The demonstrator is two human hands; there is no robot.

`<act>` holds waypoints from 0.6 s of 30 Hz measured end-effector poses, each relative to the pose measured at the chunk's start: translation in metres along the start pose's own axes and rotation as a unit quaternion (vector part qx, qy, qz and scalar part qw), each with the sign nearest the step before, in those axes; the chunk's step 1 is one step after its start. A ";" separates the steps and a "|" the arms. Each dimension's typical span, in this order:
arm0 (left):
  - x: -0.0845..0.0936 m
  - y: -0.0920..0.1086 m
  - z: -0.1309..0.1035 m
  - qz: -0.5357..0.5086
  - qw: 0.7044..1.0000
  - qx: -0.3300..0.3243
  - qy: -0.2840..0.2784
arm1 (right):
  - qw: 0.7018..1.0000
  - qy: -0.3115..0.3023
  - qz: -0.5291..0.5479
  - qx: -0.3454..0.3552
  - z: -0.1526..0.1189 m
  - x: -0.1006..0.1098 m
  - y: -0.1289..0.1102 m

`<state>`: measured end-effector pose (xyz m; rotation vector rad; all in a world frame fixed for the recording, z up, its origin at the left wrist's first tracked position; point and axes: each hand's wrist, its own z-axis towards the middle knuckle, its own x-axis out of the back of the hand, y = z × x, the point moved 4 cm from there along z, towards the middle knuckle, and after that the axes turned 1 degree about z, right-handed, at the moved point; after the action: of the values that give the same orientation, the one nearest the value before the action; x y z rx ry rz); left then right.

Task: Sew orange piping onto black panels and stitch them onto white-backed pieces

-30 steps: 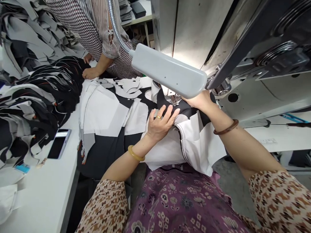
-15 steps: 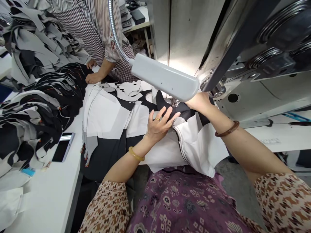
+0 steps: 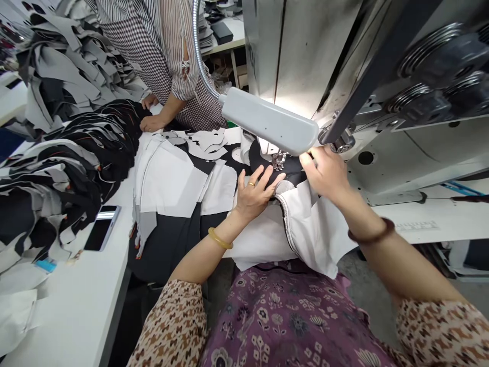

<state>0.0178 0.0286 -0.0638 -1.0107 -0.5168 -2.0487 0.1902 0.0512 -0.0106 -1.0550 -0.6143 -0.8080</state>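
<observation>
My left hand (image 3: 254, 196) lies palm down with fingers spread on the black-and-white garment piece (image 3: 305, 214), its fingertips close to the presser foot (image 3: 278, 161) of the sewing machine (image 3: 305, 56). White cloth with a dark-edged curved seam drapes from there toward my lap. My right hand (image 3: 327, 172) is just right of the presser foot, beneath the end of the lamp. Its fingers are bent in, with thumb and forefinger near each other at the black cloth; what they hold, if anything, I cannot make out.
A grey lamp (image 3: 271, 120) on a bendy neck hangs over the needle area. Cut panels (image 3: 175, 178) spread to the left, beside a heap of dark pieces (image 3: 72, 168). A phone (image 3: 102, 228) lies on the white table (image 3: 84, 306). A co-worker's hands (image 3: 155, 122) rest on cloth at the back.
My right hand has come out from behind the lamp's end, moving right and toward me. My left hand stays spread on the cloth. The view has shifted slightly.
</observation>
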 end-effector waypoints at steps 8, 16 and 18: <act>0.005 0.003 0.004 0.034 0.999 0.000 0.011 | 0.997 0.044 -0.028 0.061 -0.098 -0.025 -0.064; 0.016 0.004 0.011 0.035 0.999 -0.026 -0.022 | 0.960 0.111 -0.088 0.240 -0.099 0.002 -0.056; 0.019 0.001 0.016 0.018 0.999 -0.045 -0.016 | 0.940 0.048 -0.114 0.317 -0.093 0.018 -0.049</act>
<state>0.0191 0.0287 -0.0388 -1.1004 -0.4231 -2.0410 0.1664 -0.0528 -0.0070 -0.3554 -0.8499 -0.7772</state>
